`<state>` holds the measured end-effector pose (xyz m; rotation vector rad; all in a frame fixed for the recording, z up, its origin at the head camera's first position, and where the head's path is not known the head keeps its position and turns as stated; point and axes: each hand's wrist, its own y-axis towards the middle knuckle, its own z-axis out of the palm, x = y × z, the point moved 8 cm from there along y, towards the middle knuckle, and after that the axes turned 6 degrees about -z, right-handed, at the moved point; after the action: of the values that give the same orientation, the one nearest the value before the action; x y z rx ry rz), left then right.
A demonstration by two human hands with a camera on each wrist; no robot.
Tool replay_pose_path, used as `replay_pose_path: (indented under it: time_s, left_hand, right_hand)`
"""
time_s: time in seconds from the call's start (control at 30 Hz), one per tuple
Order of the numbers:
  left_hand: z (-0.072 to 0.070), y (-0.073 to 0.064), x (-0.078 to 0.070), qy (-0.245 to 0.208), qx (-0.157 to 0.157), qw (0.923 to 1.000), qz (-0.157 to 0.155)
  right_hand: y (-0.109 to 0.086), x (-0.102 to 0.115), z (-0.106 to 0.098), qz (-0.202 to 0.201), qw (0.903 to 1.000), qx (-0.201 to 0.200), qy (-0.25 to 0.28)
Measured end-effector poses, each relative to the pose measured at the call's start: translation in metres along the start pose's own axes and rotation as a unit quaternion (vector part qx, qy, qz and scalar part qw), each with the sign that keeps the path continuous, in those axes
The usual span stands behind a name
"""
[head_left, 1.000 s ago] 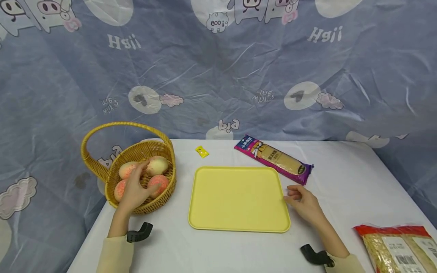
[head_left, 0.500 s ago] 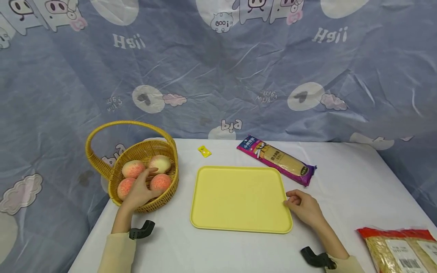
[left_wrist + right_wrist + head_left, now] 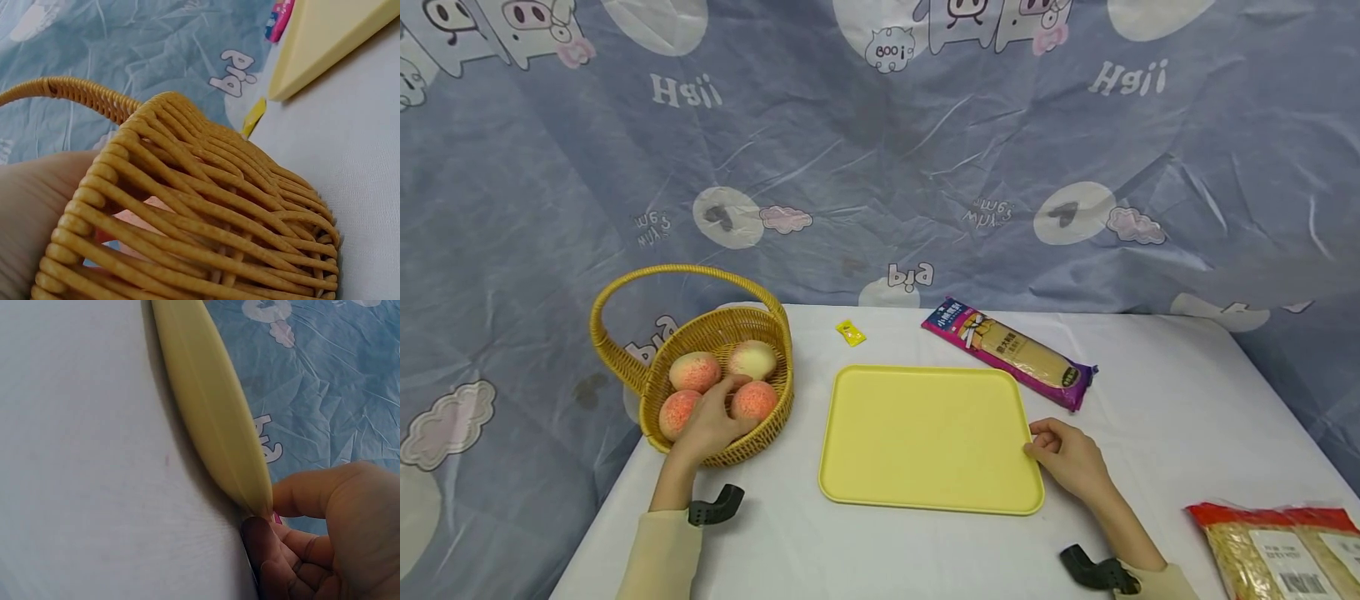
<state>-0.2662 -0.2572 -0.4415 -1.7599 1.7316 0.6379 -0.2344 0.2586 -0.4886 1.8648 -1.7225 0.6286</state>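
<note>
My left hand (image 3: 707,423) reaches over the near rim of a yellow wicker basket (image 3: 747,448), its thumb and fingers curled round the near right peach (image 3: 756,402). Three other peaches, including a pale one (image 3: 752,360), lie beside it. In the left wrist view the woven wall (image 3: 212,212) hides most of the fingers. My right hand (image 3: 1072,460) pinches the right edge of a flat yellow tray (image 3: 925,437) on the table. The right wrist view shows its thumb and fingers on either side of the tray's rim (image 3: 212,406).
Behind the tray lie a small yellow packet (image 3: 851,332) and a purple pack of noodles (image 3: 1011,352). A red-topped clear bag (image 3: 1273,542) occupies the near right corner. A patterned blue cloth (image 3: 850,150) hangs behind the white table (image 3: 880,554).
The fingers of my left hand have drawn back from the pale peach and closed round the near right one. My right hand has come onto the tray's edge. The head view has shifted slightly.
</note>
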Motion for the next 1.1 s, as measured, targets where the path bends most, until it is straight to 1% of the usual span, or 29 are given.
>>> replay_pose_path:
  time_s: [0.13,0.27,0.37,0.43,0.5,0.6,0.63,0.7,0.77,0.8,0.9,1.0,1.1]
  left_hand:
    - [-0.003,0.0,-0.001,-0.005,-0.027,0.9996,0.005]
    - [-0.01,-0.001,0.0,-0.026,-0.055,0.9981,-0.002]
    - [-0.017,-0.003,-0.004,-0.045,-0.078,0.9959,-0.003]
    - [-0.023,-0.007,-0.01,-0.064,-0.1,0.9929,-0.002]
    - [-0.031,-0.013,-0.018,-0.078,-0.131,0.9882,-0.001]
    - [-0.044,-0.025,-0.035,-0.1,-0.186,0.9774,0.004]
    - [-0.047,-0.029,-0.041,-0.101,-0.2,0.9745,0.008]
    - [-0.051,-0.037,-0.058,-0.105,-0.217,0.9699,0.032]
    - [-0.048,-0.042,-0.077,-0.11,-0.212,0.9686,0.068]
    - [-0.045,-0.044,-0.087,-0.11,-0.205,0.9687,0.086]
    - [-0.026,-0.046,-0.117,-0.122,-0.169,0.9676,0.142]
    - [-0.001,-0.042,-0.141,-0.134,-0.128,0.9683,0.167]
    - [0.025,-0.034,-0.161,-0.144,-0.093,0.9692,0.177]
  right_hand:
    - [0.0,-0.001,-0.001,0.002,1.0,-0.002,0.002]
    - [0.0,-0.001,0.0,0.0,1.0,-0.002,0.003]
    - [0.001,-0.002,0.0,-0.002,1.0,-0.002,0.002]
    - [0.001,-0.003,0.0,-0.003,1.0,-0.003,0.001]
    - [0.001,-0.003,0.0,-0.003,1.0,-0.004,-0.001]
    - [0.001,-0.004,-0.001,-0.003,1.0,-0.004,-0.003]
    - [0.001,-0.004,-0.001,-0.003,1.0,-0.004,-0.003]
    - [0.001,-0.004,-0.002,-0.004,1.0,-0.005,-0.004]
    - [0.001,-0.004,-0.003,-0.005,1.0,-0.007,-0.004]
    - [0.002,-0.004,-0.003,-0.006,0.9999,-0.008,-0.004]
    - [0.002,-0.004,-0.003,-0.005,0.9999,-0.008,-0.003]
    - [0.003,-0.004,-0.002,-0.004,1.0,-0.007,0.0]
    - [0.003,-0.003,0.0,-0.003,1.0,-0.003,0.003]
